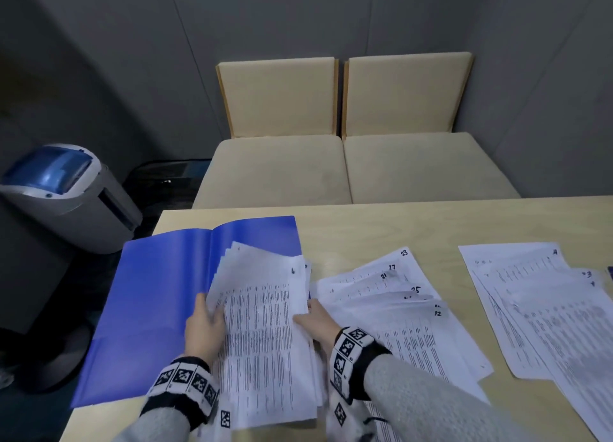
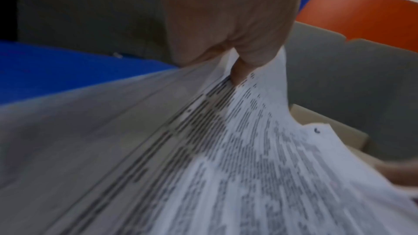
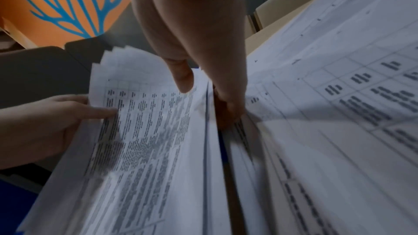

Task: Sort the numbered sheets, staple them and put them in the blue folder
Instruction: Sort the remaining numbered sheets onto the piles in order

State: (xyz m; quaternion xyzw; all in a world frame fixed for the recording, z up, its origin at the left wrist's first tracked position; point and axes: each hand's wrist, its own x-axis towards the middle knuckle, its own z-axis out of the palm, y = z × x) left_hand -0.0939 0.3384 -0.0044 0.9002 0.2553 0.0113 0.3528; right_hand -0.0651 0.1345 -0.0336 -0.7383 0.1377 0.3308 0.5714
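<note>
Pale wooden table (image 1: pixel 381 222) fills my head view, with the blue folder (image 1: pixel 146 309) lying open at nine o'clock. My left hand (image 1: pixel 204 329) pinches the sheet stack (image 1: pixel 265 342) at its left edge, thumb on top. At three o'clock my right hand (image 1: pixel 315 319) clasps the right edge, fingers tucked beneath. Loose numbered sheets (image 1: pixel 398 295) lie fanned out just right of it.

Open folder (image 1: pixel 159 292) lies at the table's (image 1: pixel 365 222) left end, a sheet stack (image 1: pixel 265 335) over its right half; fanned sheets (image 1: pixel 391 295) just right, another spread (image 1: pixel 544 309) farther right; two chairs (image 1: pixel 345 143) behind.
</note>
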